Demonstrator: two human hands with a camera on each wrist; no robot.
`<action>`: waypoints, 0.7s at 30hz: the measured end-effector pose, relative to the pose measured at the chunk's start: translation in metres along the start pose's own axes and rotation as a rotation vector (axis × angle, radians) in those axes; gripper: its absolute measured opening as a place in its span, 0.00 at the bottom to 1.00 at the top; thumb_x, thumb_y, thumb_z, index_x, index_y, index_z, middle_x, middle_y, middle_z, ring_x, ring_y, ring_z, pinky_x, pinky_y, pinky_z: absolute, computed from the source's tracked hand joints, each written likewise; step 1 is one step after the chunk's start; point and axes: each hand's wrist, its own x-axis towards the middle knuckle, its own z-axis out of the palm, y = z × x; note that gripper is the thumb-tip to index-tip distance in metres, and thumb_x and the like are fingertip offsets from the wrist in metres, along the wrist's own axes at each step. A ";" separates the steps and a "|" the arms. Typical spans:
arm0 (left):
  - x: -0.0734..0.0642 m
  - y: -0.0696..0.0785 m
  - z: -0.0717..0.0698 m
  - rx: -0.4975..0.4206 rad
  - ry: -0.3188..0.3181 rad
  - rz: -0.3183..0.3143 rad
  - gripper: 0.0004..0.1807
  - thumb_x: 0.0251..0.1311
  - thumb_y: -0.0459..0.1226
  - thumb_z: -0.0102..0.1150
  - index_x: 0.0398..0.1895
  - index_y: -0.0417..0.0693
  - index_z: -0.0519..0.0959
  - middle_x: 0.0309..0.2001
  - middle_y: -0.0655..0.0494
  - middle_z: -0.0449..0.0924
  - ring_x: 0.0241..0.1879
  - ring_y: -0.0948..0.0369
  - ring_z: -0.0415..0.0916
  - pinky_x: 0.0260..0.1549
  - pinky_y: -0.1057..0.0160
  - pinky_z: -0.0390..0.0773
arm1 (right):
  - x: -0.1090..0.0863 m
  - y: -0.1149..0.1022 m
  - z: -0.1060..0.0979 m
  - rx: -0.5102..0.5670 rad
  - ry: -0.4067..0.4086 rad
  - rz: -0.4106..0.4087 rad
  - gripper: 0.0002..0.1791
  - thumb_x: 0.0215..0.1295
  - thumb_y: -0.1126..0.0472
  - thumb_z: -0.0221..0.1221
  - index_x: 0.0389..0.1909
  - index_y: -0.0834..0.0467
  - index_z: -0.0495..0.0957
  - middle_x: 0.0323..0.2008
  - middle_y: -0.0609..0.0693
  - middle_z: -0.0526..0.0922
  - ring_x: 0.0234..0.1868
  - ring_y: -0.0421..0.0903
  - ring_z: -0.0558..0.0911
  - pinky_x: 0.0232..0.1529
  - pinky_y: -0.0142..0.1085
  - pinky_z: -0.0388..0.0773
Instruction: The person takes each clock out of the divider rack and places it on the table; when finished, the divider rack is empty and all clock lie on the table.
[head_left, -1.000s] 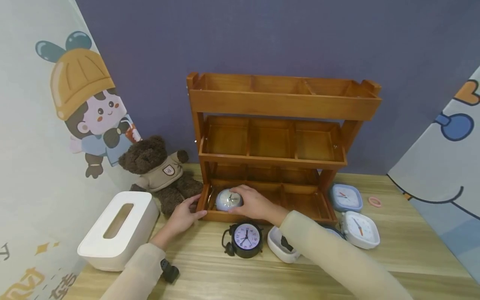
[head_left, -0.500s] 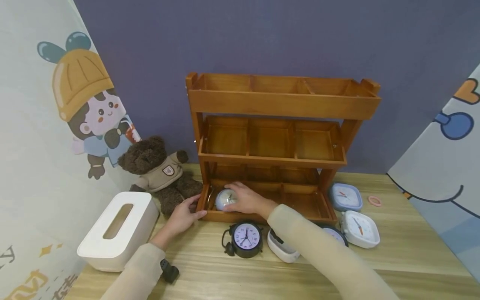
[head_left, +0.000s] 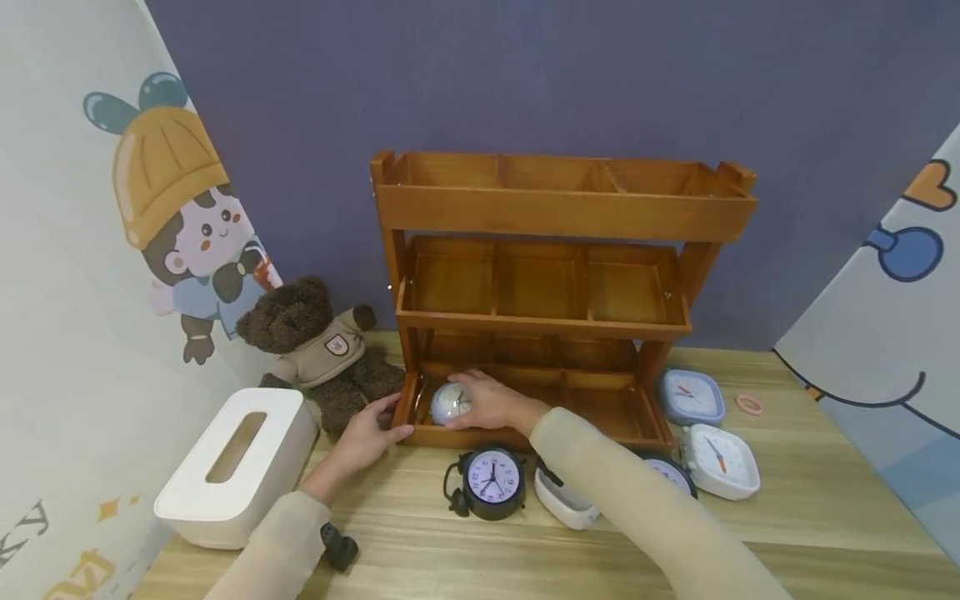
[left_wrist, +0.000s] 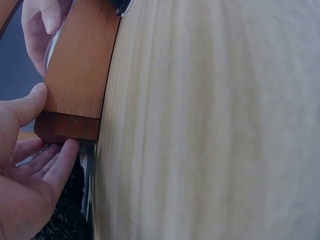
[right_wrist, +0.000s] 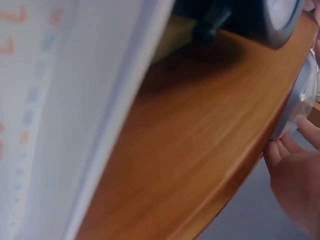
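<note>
A small round alarm clock [head_left: 445, 405] with a pale blue case sits in the bottom-left compartment of the three-tier wooden shelf [head_left: 562, 207]. My right hand [head_left: 491, 402] holds it from the right side, thumb in front and fingers behind; part of its face is hidden. My left hand [head_left: 365, 438] grips the lower left front corner of the shelf. In the left wrist view the thumb and fingers of the left hand [left_wrist: 30, 185] lie on both sides of the wooden corner [left_wrist: 70, 127]. The right wrist view shows fingers of the right hand [right_wrist: 297, 172] against the clock's clear cover [right_wrist: 300, 102].
A black twin-bell clock [head_left: 491, 483] and a white open case [head_left: 570, 500] stand before the shelf. Right of it are a blue clock [head_left: 692, 396], a white clock [head_left: 722, 461] and a pink ring [head_left: 748, 404]. A teddy bear [head_left: 322, 350] and tissue box [head_left: 240, 467] are left.
My right hand has shifted slightly left with the round clock, and the clock has turned a little. My left hand stays on the shelf corner.
</note>
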 end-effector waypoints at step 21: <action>0.000 -0.002 0.001 -0.021 0.012 0.013 0.34 0.59 0.34 0.68 0.67 0.33 0.67 0.59 0.36 0.73 0.53 0.44 0.76 0.47 0.49 0.76 | 0.012 0.007 -0.003 0.003 -0.097 0.008 0.50 0.55 0.40 0.68 0.73 0.60 0.60 0.66 0.62 0.67 0.65 0.57 0.67 0.62 0.47 0.66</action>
